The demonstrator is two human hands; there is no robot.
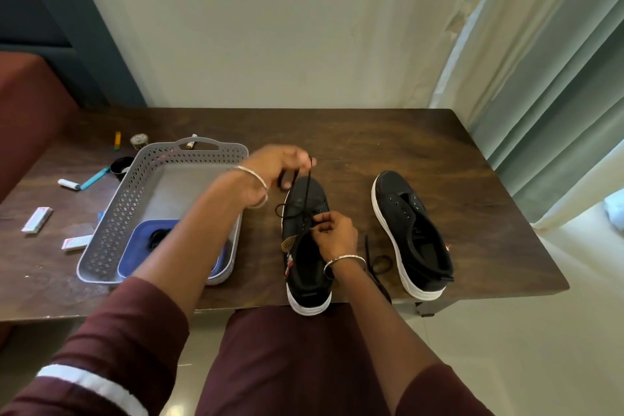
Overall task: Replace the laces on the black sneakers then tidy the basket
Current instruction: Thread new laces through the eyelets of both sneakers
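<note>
Small packets (37, 219) are scattered on the wooden table (439, 152) left of the grey perforated basket (135, 186); only a blue tray (141, 246) is held in its near end, with a dark coil (158, 236), possibly a lace, on it. Just right, a black lace (308, 186) is pinched and drawn up by the left hand (273, 169), presumably to take out slack; it is pinched at the eyelets of the near sneaker (305, 267) by the right hand (332, 233). A loose lace (378, 262) lies beside the second sneaker (410, 230), whose eyelets appear bare and evidently await lacing.
</note>
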